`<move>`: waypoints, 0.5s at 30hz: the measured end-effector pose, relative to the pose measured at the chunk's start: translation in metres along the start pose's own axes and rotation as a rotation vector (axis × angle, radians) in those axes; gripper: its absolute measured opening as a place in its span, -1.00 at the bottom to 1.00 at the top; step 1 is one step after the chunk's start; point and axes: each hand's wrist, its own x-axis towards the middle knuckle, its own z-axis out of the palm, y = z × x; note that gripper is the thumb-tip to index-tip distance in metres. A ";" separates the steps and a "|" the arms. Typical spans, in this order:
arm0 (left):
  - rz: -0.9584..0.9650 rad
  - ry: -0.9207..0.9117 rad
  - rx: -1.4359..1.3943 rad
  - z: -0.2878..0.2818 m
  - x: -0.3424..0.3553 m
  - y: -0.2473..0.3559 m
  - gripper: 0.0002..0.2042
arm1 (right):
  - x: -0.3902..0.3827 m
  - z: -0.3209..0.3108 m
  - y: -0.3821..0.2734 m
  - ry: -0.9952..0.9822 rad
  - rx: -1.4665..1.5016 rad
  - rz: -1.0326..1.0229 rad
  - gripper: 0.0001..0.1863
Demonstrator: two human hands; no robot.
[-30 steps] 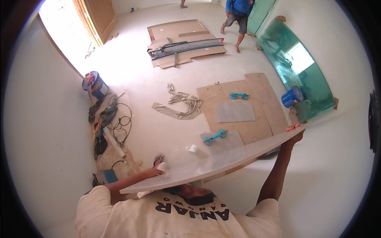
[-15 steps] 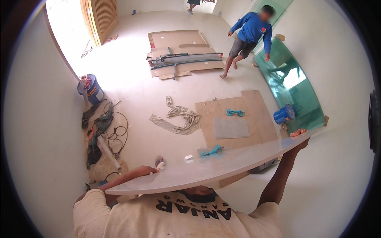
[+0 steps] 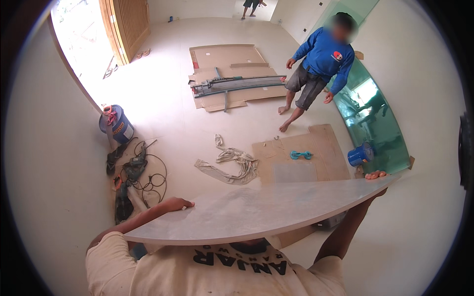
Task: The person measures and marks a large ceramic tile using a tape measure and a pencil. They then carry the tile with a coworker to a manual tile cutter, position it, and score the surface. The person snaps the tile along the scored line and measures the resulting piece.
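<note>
A large grey polished slab (image 3: 261,207) spans the lower middle, carried in front of me at chest level. My left hand (image 3: 181,204) grips its far edge toward the left, fingers curled. My right hand (image 3: 376,178) is wrapped round its right end, fingertips on top and forearm below. Beyond the slab lie a brown board (image 3: 321,148) with a grey tile (image 3: 291,172) and a turquoise double suction cup lifter (image 3: 301,155) on it.
A co-worker in blue (image 3: 316,64) stands barefoot past the board; another person (image 3: 251,9) is far back. Around are cardboard with a tile cutter (image 3: 237,86), crumpled cloth (image 3: 232,158), blue buckets (image 3: 121,130), tools with cables (image 3: 136,167), leaning glass panes (image 3: 375,123) and an open doorway (image 3: 81,39).
The co-worker in blue has walked toward me. The slab has swung a little flatter and wider in view, now hiding the nearer suction lifter, the white object and the footwear behind it.
</note>
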 end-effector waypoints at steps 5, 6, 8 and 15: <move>-0.132 0.037 -0.115 -0.046 -0.007 0.044 -0.34 | 0.058 -0.002 0.057 -0.088 0.088 0.068 -0.61; -0.132 0.062 -0.095 -0.051 -0.004 0.046 -0.34 | 0.068 -0.002 0.070 -0.119 0.107 0.087 -0.62; -0.153 0.074 -0.122 -0.064 0.001 0.053 -0.35 | 0.086 0.001 0.094 -0.210 0.153 0.071 -0.63; -0.216 0.074 -0.170 -0.121 0.024 0.085 -0.38 | 0.156 0.024 0.157 -0.409 0.176 0.098 -0.65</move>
